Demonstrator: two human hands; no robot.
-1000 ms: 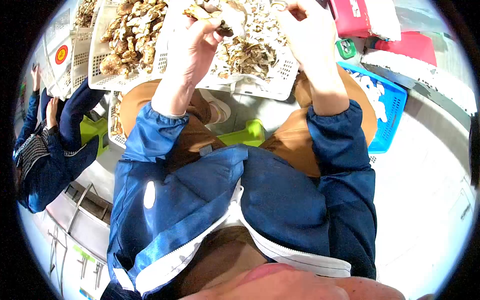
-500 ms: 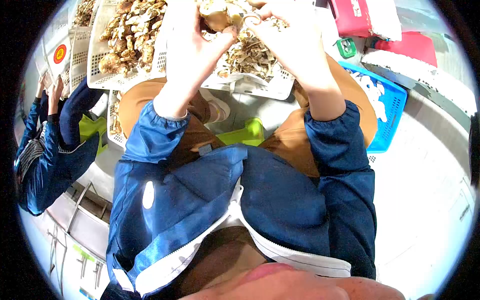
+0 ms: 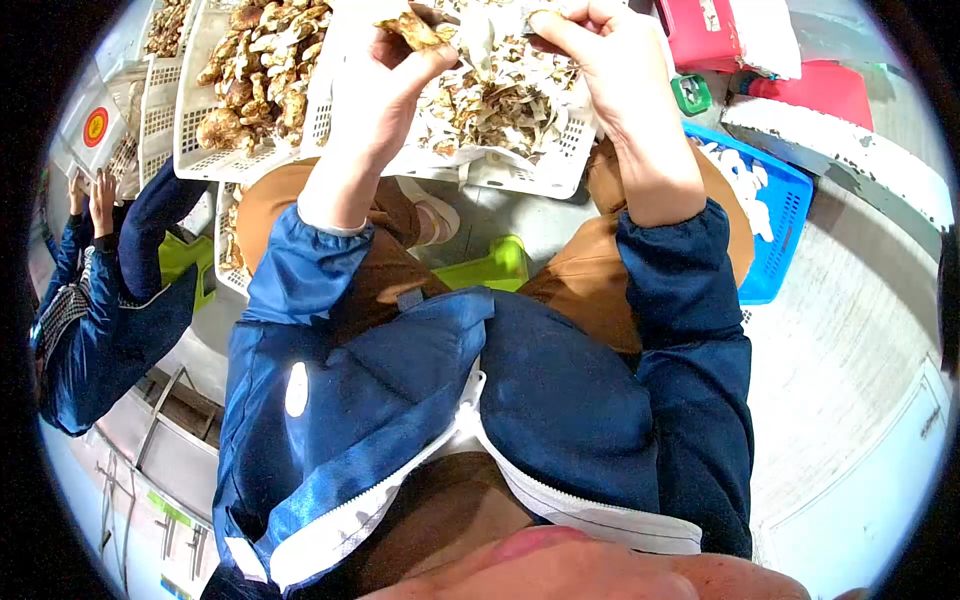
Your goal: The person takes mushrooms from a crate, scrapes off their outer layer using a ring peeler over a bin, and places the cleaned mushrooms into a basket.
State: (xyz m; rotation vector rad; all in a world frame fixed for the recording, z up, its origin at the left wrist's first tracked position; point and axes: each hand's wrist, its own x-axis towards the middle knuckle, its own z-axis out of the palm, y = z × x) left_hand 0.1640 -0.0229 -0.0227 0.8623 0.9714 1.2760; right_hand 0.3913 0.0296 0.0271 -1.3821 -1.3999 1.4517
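Note:
My left hand (image 3: 392, 85) is closed around a brown mushroom (image 3: 412, 32), its thumb lying along the near side. My right hand (image 3: 615, 70) is apart from it to the right, thumb and fingers pinched together. A small greyish edge shows at those fingertips, too little to name. Below both hands is a white perforated crate (image 3: 500, 172) full of thin pale and brown peelings (image 3: 510, 110). A whitish piece (image 3: 478, 40) shows between the hands, and I cannot tell if it is falling or lying on the heap.
Whole brown mushrooms (image 3: 265, 70) fill a white crate (image 3: 205, 140) at the left. On the right stand a blue basket (image 3: 785, 240) with white pieces, a small green container (image 3: 691, 94) and a red stool-like object (image 3: 700, 35). Another person's hands (image 3: 103, 200) are at far left.
My hands have moved apart, the right one going rightward. The mushroom in my left hand is tilted differently and shows its narrow brown side. More of the peelings are visible.

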